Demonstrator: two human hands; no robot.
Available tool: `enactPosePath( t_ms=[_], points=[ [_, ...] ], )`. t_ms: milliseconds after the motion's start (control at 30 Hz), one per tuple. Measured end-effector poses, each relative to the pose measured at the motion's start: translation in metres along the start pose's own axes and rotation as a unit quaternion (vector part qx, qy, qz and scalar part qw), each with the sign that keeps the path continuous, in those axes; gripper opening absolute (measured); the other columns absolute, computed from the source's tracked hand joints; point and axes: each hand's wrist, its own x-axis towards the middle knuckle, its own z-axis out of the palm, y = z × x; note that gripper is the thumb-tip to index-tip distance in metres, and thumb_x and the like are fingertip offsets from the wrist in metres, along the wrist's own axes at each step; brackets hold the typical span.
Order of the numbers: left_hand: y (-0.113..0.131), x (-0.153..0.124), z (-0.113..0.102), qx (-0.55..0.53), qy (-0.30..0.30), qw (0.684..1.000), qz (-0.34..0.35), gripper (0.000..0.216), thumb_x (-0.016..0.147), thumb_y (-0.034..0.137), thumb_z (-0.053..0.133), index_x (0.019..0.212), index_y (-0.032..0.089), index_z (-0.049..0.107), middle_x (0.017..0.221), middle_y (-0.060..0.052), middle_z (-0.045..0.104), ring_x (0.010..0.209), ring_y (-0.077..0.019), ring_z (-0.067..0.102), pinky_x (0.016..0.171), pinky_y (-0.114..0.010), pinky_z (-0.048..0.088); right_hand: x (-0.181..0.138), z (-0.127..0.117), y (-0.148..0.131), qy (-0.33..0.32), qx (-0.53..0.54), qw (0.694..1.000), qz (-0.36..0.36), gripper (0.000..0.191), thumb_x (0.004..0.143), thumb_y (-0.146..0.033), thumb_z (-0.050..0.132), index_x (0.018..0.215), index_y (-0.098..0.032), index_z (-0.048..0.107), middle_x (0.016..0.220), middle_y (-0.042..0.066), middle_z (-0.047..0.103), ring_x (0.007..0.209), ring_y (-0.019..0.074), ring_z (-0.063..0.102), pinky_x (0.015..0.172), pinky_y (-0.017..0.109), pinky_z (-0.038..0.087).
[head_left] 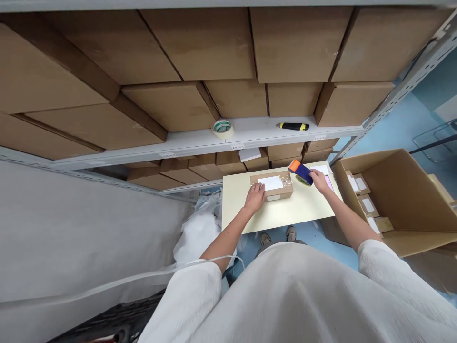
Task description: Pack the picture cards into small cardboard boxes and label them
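A small cardboard box (284,191) lies on the pale yellow tabletop (285,214), with a white label (270,183) on its top and clear tape showing at the ends. My left hand (255,197) grips its near left corner, fingers bent over the top edge by the label. To the right of the box, my right hand (319,181) is closed around a blue and orange tape dispenser (302,171), which is tilted and apart from the box. How the fingers wrap the dispenser is partly hidden.
Shelves of cardboard boxes (296,43) rise beyond the table. A tape roll (223,128) and a black-yellow utility knife (293,126) lie on the shelf edge. At right stands a large open carton (410,190) containing several small labelled boxes. White plastic wrap (200,228) hangs at left.
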Motion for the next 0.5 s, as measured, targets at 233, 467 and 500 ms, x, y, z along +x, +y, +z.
enactPosePath(
  t_ms=[233, 467, 500],
  points=[
    [-0.006, -0.002, -0.002, -0.017, 0.007, 1.000, 0.017, 0.055, 0.101, 0.023, 0.052, 0.155, 0.013, 0.055, 0.159, -0.023, 0.055, 0.152, -0.0391, 0.049, 0.128, -0.058, 0.040, 0.020, 0.051, -0.065, -0.204, 0.026, 0.977, -0.059, 0.026, 0.074, -0.046, 0.057, 0.080, -0.023, 0.066, 0.079, 0.000, 0.061, 0.081, 0.0208, 0.051, 0.072, 0.031, 0.039],
    [-0.007, -0.007, -0.003, -0.044, 0.029, 0.998, 0.026, 0.054, 0.101, 0.020, 0.052, 0.155, 0.016, 0.055, 0.159, -0.020, 0.056, 0.155, -0.0356, 0.047, 0.129, -0.057, 0.041, 0.028, 0.079, -0.074, -0.251, -0.049, 0.962, -0.092, 0.029, 0.077, -0.043, 0.056, 0.097, -0.024, 0.066, 0.086, 0.000, 0.062, 0.081, 0.0204, 0.053, 0.074, 0.031, 0.043],
    [-0.007, -0.007, -0.004, -0.047, 0.030, 0.998, 0.025, 0.055, 0.100, 0.019, 0.053, 0.155, 0.017, 0.055, 0.159, -0.020, 0.056, 0.155, -0.0358, 0.047, 0.129, -0.058, 0.041, 0.029, 0.079, -0.075, -0.243, -0.058, 0.963, -0.105, 0.032, 0.077, -0.041, 0.057, 0.104, -0.025, 0.064, 0.088, -0.001, 0.062, 0.083, 0.0204, 0.053, 0.076, 0.031, 0.044]
  ],
)
